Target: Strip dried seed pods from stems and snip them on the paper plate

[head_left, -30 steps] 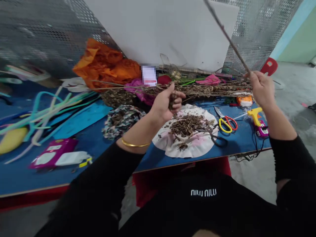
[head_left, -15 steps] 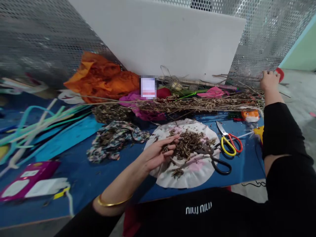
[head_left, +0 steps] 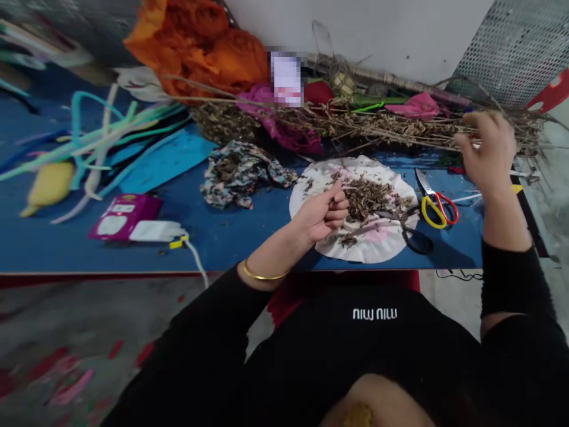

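Observation:
My left hand is over the left part of a round white cloth, its fingers curled in; whatever they may hold is hidden. Beside it, crumbled dried leaves lie heaped on the cloth. Black-handled scissors rest partly on the cloth with blades among the leaves. My right hand hovers at the right end of a long bundle of dried stems, thumb and fingers apart, with nothing visible between them. Red-and-yellow-handled scissors lie to the right of the cloth.
A crumpled patterned cloth and a purple box lie left on the blue table. Farther left are foam-like strips and a yellow object. Orange paper and a white board stand behind.
My right hand put down a long bare stem at the back right, then came back over the bundle. My left hand lowered dried leaves to the heap, and its fingers then curled in.

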Action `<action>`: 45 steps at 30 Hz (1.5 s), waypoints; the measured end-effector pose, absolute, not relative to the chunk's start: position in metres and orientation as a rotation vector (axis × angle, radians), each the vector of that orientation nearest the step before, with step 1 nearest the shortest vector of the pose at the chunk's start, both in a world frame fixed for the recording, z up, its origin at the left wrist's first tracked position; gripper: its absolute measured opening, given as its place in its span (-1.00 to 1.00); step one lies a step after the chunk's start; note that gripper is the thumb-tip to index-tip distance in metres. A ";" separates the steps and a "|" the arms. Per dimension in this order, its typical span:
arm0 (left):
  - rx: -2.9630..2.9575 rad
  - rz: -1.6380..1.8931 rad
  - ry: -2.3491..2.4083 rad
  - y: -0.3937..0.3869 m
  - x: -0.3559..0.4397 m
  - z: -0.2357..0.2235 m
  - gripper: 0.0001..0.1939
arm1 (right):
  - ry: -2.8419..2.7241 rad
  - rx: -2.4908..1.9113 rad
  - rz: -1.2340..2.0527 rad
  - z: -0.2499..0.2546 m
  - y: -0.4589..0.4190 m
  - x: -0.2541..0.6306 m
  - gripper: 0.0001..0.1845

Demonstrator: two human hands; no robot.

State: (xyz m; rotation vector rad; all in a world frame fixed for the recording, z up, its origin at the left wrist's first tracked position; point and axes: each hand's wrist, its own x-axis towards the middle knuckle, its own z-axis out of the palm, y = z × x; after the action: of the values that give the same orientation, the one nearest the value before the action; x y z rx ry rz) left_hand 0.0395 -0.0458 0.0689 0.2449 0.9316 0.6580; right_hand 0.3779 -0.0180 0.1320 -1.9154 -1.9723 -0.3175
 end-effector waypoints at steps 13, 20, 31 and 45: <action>0.384 0.873 1.010 -0.071 0.030 0.058 -0.70 | -2.402 -1.974 -0.095 0.018 -0.155 0.336 -0.33; 1.224 0.870 1.261 -0.075 0.028 0.020 -0.77 | -2.721 -1.827 -0.349 0.031 -0.142 0.328 -0.45; 1.608 0.905 1.650 -0.073 -0.013 -0.011 -0.76 | -2.890 -2.001 -0.366 0.037 -0.123 0.316 -0.42; 1.939 0.430 1.907 -0.084 -0.004 -0.015 -0.75 | -3.067 -1.863 -0.296 0.053 -0.104 0.339 -0.35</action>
State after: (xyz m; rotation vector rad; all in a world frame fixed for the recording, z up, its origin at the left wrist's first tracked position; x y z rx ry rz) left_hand -0.0040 -0.0839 -0.0150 1.9391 1.9072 0.4302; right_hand 0.3391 -0.1036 0.0525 -1.8631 -3.0671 -0.2964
